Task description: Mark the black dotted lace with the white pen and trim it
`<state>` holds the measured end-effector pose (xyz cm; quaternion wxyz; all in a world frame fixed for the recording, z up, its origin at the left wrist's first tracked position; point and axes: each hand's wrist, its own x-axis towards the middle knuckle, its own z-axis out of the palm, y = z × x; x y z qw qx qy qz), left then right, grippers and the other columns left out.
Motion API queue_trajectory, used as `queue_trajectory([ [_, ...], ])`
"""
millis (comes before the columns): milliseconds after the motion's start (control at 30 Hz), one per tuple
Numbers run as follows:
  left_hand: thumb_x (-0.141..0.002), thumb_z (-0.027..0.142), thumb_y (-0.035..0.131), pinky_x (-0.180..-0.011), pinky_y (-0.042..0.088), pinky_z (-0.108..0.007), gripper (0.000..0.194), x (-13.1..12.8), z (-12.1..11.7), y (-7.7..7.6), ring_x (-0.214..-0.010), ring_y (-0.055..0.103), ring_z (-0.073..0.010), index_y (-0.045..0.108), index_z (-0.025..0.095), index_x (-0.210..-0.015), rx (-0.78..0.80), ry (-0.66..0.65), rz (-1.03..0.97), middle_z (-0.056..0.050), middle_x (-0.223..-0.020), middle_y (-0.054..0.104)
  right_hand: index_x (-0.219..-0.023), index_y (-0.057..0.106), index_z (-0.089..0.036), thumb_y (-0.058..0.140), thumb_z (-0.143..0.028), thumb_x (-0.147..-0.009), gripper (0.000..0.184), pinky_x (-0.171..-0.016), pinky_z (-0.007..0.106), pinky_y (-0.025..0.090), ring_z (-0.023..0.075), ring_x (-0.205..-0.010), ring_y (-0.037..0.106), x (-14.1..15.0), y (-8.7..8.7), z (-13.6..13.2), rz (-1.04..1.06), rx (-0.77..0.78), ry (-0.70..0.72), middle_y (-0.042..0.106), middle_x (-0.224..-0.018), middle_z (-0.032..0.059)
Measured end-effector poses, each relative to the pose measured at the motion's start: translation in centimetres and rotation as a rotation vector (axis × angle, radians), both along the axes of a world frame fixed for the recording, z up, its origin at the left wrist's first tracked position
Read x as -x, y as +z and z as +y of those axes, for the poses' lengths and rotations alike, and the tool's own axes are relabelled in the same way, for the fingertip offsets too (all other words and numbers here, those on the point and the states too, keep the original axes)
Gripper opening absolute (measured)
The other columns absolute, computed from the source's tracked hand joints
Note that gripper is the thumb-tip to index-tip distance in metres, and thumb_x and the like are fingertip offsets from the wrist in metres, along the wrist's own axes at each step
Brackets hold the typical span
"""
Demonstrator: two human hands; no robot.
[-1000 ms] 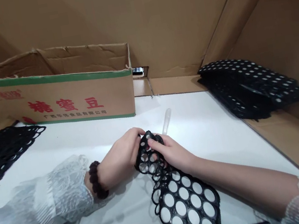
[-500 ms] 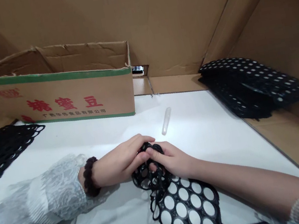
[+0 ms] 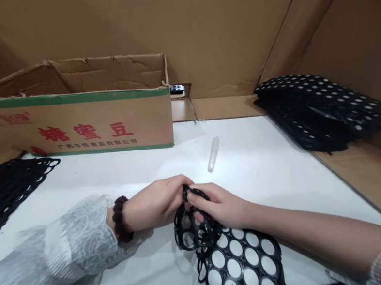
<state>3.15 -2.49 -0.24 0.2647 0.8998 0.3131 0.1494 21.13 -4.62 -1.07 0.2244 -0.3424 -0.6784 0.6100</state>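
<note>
A black sheet with rows of round holes (image 3: 240,266) lies near the front edge of the white table, its upper end bunched and lifted. My right hand (image 3: 218,204) is closed on that bunched end, thumb on top. From the other side my left hand (image 3: 160,202) grips the same end, its fingertips partly hidden behind the black loops. The hands nearly touch. White tabletop shows through the holes of the flat part. What the hidden fingers of each hand do cannot be made out.
An open cardboard box (image 3: 98,122) stands at the back left. Black holed sheets (image 3: 4,195) lie at the left, and a stack of black sheets (image 3: 324,109) at the right. A clear plastic piece (image 3: 214,154) lies beyond my hands. Cardboard walls (image 3: 207,26) enclose the back.
My left hand has turned, its fingers now curled down behind the bunched end instead of lying over it. The view has shifted slightly. My right hand keeps its hold.
</note>
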Motion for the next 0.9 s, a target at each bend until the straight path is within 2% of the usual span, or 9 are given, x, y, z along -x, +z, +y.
queue_trajectory([
  [100,-0.082,0.012,0.027,-0.067,0.043,-0.021,0.025,0.0,0.4,0.1,-0.073,0.055,-0.0109,0.047,0.018,-0.096,-0.028,0.195,-0.095,-0.001,-0.084,0.059,-0.073,0.042,-0.018,0.037,-0.043,-0.085,0.029,-0.048,0.021,0.034,0.0079,-0.049,0.039,-0.1,-0.2,0.1,0.063,0.020,-0.066,0.043,-0.055,-0.0037],
  [233,-0.082,0.014,0.029,-0.064,0.041,-0.023,0.024,0.6,1.2,0.8,-0.067,0.053,-0.0124,0.050,0.017,-0.093,-0.247,0.593,-0.141,-0.001,-0.078,0.058,-0.072,0.042,-0.018,0.038,-0.040,-0.084,0.025,-0.045,0.020,0.033,0.0079,-0.048,0.039,-0.2,-0.8,0.3,0.107,0.062,-0.234,0.041,-0.052,-0.0047],
  [267,-0.082,0.014,0.029,-0.064,0.041,-0.024,0.024,0.6,1.2,1.0,-0.067,0.053,-0.0126,0.050,0.017,-0.094,-0.299,0.652,-0.126,-0.001,-0.078,0.058,-0.072,0.042,-0.018,0.038,-0.038,-0.084,0.024,-0.045,0.019,0.034,0.0079,-0.048,0.040,-0.2,-0.9,0.3,0.113,0.076,-0.268,0.041,-0.051,-0.0047],
  [300,-0.082,0.014,0.030,-0.065,0.041,-0.024,0.024,0.6,1.1,1.0,-0.067,0.053,-0.0128,0.050,0.017,-0.094,-0.340,0.660,-0.106,-0.001,-0.079,0.058,-0.071,0.042,-0.018,0.039,-0.036,-0.084,0.023,-0.044,0.019,0.034,0.0078,-0.047,0.040,-0.1,-0.9,0.4,0.115,0.095,-0.298,0.041,-0.051,-0.0047],
  [333,-0.082,0.014,0.030,-0.066,0.041,-0.024,0.024,0.5,0.8,1.1,-0.070,0.054,-0.0132,0.049,0.017,-0.095,-0.367,0.615,-0.078,-0.002,-0.081,0.058,-0.070,0.042,-0.018,0.040,-0.035,-0.083,0.022,-0.043,0.019,0.033,0.0076,-0.046,0.039,0.0,-0.9,0.4,0.111,0.112,-0.323,0.042,-0.051,-0.0046],
  [467,-0.083,0.013,0.030,-0.069,0.042,-0.028,0.023,-0.7,-0.9,0.5,-0.075,0.052,-0.0160,0.049,0.014,-0.097,-0.438,0.307,0.083,-0.006,-0.082,0.055,-0.070,0.043,-0.017,0.041,-0.039,-0.083,0.025,-0.042,0.019,0.030,0.0065,-0.044,0.036,0.4,-0.6,0.5,0.092,0.085,-0.352,0.043,-0.052,-0.0046],
  [567,-0.084,0.014,0.030,-0.068,0.043,-0.030,0.023,-1.2,-1.6,-0.1,-0.075,0.052,-0.0174,0.047,0.013,-0.099,-0.436,0.247,0.130,-0.007,-0.083,0.054,-0.070,0.045,-0.017,0.047,-0.039,-0.080,0.024,-0.045,0.020,0.032,0.0062,-0.045,0.037,0.5,-0.3,0.5,0.069,0.007,-0.323,0.045,-0.054,-0.0047],
  [733,-0.087,0.021,0.034,-0.072,0.043,-0.030,0.020,-1.1,-1.2,-0.4,-0.085,0.053,-0.0178,0.043,0.016,-0.105,-0.265,0.190,0.049,-0.008,-0.095,0.055,-0.068,0.046,-0.016,0.048,-0.031,-0.080,0.019,-0.050,0.022,0.035,0.0078,-0.051,0.042,0.4,-0.5,0.6,0.058,-0.067,-0.329,0.046,-0.055,-0.0038],
  [900,-0.088,0.025,0.033,-0.071,0.043,-0.026,0.017,-1.2,-0.5,0.4,-0.080,0.053,-0.0136,0.037,0.020,-0.104,0.048,0.233,-0.069,-0.002,-0.092,0.054,-0.080,0.047,-0.018,0.044,-0.030,-0.082,0.012,-0.044,0.020,0.033,0.0064,-0.045,0.037,0.2,-0.6,0.4,0.095,-0.032,-0.304,0.043,-0.056,-0.0053],
])
